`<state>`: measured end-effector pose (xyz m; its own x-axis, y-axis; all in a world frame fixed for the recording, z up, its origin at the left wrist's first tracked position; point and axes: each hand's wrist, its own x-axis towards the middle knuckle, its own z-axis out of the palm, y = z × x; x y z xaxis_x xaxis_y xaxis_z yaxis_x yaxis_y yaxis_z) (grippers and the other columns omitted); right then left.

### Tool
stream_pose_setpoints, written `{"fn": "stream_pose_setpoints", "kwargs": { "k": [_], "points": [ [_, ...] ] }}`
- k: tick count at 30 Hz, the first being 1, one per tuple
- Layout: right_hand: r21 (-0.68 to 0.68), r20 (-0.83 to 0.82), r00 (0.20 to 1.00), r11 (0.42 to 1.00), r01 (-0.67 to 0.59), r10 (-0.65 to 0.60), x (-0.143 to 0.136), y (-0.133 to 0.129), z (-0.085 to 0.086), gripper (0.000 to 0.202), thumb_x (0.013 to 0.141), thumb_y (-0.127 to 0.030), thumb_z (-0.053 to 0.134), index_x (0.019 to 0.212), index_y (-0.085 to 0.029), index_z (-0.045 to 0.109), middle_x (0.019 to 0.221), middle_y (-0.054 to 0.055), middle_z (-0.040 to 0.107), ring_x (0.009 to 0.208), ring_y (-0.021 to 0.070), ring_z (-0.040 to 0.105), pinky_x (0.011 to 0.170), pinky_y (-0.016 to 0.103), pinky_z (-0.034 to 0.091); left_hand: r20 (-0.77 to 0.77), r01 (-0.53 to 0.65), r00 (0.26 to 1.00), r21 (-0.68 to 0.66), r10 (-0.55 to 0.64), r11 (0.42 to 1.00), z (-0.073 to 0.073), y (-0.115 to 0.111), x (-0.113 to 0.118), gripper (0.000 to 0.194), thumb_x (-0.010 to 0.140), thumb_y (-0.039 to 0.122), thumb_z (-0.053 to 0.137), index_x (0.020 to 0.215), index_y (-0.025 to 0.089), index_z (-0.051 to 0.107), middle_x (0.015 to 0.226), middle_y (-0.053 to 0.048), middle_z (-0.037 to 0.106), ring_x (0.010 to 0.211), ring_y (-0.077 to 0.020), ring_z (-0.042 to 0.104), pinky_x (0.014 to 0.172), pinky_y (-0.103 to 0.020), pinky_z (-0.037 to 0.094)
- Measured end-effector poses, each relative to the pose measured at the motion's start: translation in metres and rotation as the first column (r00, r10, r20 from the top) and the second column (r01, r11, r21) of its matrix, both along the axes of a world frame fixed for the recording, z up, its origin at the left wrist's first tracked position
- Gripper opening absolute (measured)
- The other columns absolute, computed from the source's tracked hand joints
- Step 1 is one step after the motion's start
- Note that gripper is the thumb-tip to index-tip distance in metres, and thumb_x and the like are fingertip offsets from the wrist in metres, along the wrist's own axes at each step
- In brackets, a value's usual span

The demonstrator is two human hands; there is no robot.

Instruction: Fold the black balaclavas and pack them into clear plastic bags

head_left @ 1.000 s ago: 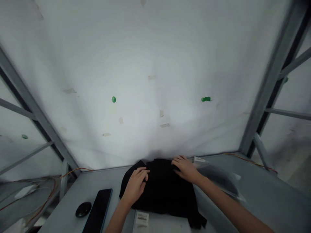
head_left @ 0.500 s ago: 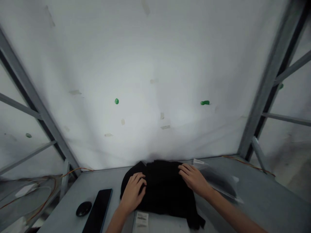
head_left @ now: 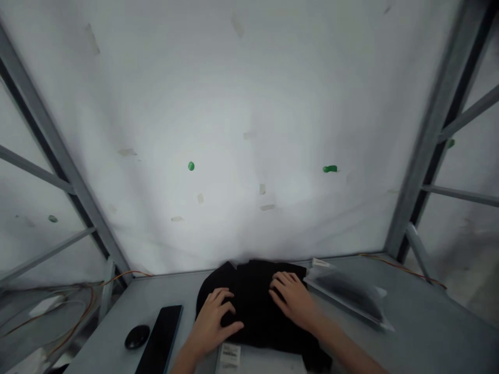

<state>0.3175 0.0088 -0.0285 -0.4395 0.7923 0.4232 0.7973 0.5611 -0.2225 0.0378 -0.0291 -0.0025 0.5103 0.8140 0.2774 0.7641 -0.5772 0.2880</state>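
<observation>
A black garment lies spread at the back of the grey table; its exact kind cannot be told. On its left part rests my left hand, fingers bent and apart, thumb stretched out to the right. My right hand lies over the right part of the cloth, palm down and fingers spread. Neither hand grips the fabric. Along the near edge of the garment is a pale flat package with a white barcode label, partly covered by the cloth.
A clear plastic bag with something dark inside lies to the right. On the left are a black phone-like slab and a round black object. A white wall sheet rises behind, between metal frame posts.
My right hand has slid left across the garment, away from its right edge. My left thumb has spread away from the fingers. The view has shifted slightly.
</observation>
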Motion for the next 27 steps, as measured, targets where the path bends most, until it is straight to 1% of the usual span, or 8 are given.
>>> {"fn": "stream_pose_setpoints", "kwargs": {
  "k": [4, 8, 12, 16, 19, 21, 24, 27],
  "points": [
    [-0.092, -0.089, 0.990, 0.988, -0.121, 0.113, -0.027, -0.005, -0.012, 0.035, 0.102, -0.031, 0.037, 0.130, -0.027, 0.058, 0.136, 0.007, 0.059, 0.123, 0.0246, 0.053, 0.102, 0.044, 0.040, 0.049, -0.054, 0.997, -0.008, 0.054, 0.999, 0.001, -0.001, -0.011, 0.011, 0.090, 0.028, 0.060, 0.081, 0.025, 0.066, 0.118, -0.003, 0.066, 0.124, -0.0256, 0.053, 0.103, -0.043, 0.045],
    [-0.169, -0.084, 0.985, 0.973, -0.160, 0.148, -0.025, -0.015, -0.023, 0.041, 0.104, -0.038, 0.032, 0.132, -0.029, 0.059, 0.143, 0.007, 0.055, 0.133, 0.0249, 0.047, 0.109, 0.046, 0.035, 0.156, -0.205, 0.967, 0.007, 0.201, 0.979, -0.010, -0.005, -0.035, 0.015, 0.091, 0.038, 0.057, 0.093, 0.027, 0.067, 0.122, -0.005, 0.064, 0.122, -0.0254, 0.055, 0.103, -0.044, 0.045],
    [-0.138, -0.114, 0.974, 0.968, -0.210, 0.195, -0.023, -0.028, -0.016, 0.041, 0.102, -0.044, 0.038, 0.132, -0.025, 0.059, 0.141, 0.010, 0.056, 0.132, 0.0263, 0.047, 0.111, 0.047, 0.031, 0.266, -0.488, 0.838, -0.029, 0.477, 0.872, -0.032, -0.019, -0.065, 0.037, 0.088, 0.052, 0.054, 0.110, 0.024, 0.065, 0.115, -0.008, 0.066, 0.112, -0.0287, 0.060, 0.100, -0.048, 0.046],
    [-0.075, -0.159, 0.935, 0.941, -0.331, 0.316, -0.043, -0.033, -0.006, 0.027, 0.096, -0.043, 0.054, 0.114, -0.026, 0.066, 0.120, 0.006, 0.066, 0.114, 0.0242, 0.057, 0.104, 0.042, 0.037, 0.276, -0.576, 0.755, -0.154, 0.594, 0.803, -0.047, -0.030, -0.076, 0.044, 0.084, 0.064, 0.050, 0.087, 0.025, 0.070, 0.094, -0.008, 0.070, 0.098, -0.0320, 0.063, 0.089, -0.048, 0.048],
    [-0.101, -0.208, 0.959, 0.971, -0.217, 0.193, -0.061, -0.024, -0.011, 0.023, 0.099, -0.028, 0.045, 0.092, -0.024, 0.066, 0.093, 0.002, 0.070, 0.094, 0.0206, 0.061, 0.093, 0.038, 0.042, 0.406, -0.571, 0.684, -0.219, 0.606, 0.791, -0.046, -0.027, -0.071, 0.046, 0.077, 0.068, 0.053, 0.075, 0.025, 0.068, 0.086, -0.007, 0.071, 0.092, -0.0314, 0.065, 0.086, -0.044, 0.049],
    [-0.140, -0.230, 0.972, 0.986, -0.087, 0.053, -0.069, -0.016, -0.017, 0.023, 0.099, -0.026, 0.044, 0.088, -0.023, 0.065, 0.088, 0.002, 0.069, 0.090, 0.0210, 0.062, 0.089, 0.038, 0.044, 0.472, -0.573, 0.627, -0.259, 0.620, 0.777, -0.043, -0.021, -0.067, 0.047, 0.073, 0.070, 0.055, 0.070, 0.024, 0.067, 0.080, -0.007, 0.072, 0.087, -0.0308, 0.066, 0.084, -0.042, 0.050],
    [-0.113, -0.180, 0.982, 0.993, 0.035, -0.055, -0.070, -0.008, -0.021, 0.017, 0.095, -0.029, 0.052, 0.088, -0.022, 0.065, 0.093, 0.005, 0.069, 0.096, 0.0248, 0.063, 0.091, 0.041, 0.045, 0.506, -0.558, 0.596, -0.298, 0.624, 0.775, -0.037, -0.013, -0.062, 0.052, 0.077, 0.070, 0.050, 0.072, 0.021, 0.067, 0.077, -0.007, 0.072, 0.082, -0.0284, 0.067, 0.078, -0.038, 0.052],
    [-0.001, -0.116, 0.990, 0.997, 0.076, -0.076, -0.059, -0.006, -0.022, 0.019, 0.091, -0.034, 0.058, 0.104, -0.022, 0.067, 0.110, 0.009, 0.067, 0.108, 0.0290, 0.060, 0.095, 0.046, 0.044, 0.536, -0.500, 0.579, -0.361, 0.614, 0.787, -0.037, -0.010, -0.056, 0.055, 0.079, 0.070, 0.050, 0.081, 0.019, 0.070, 0.082, -0.007, 0.073, 0.084, -0.0280, 0.068, 0.076, -0.036, 0.053]
  ]
}}
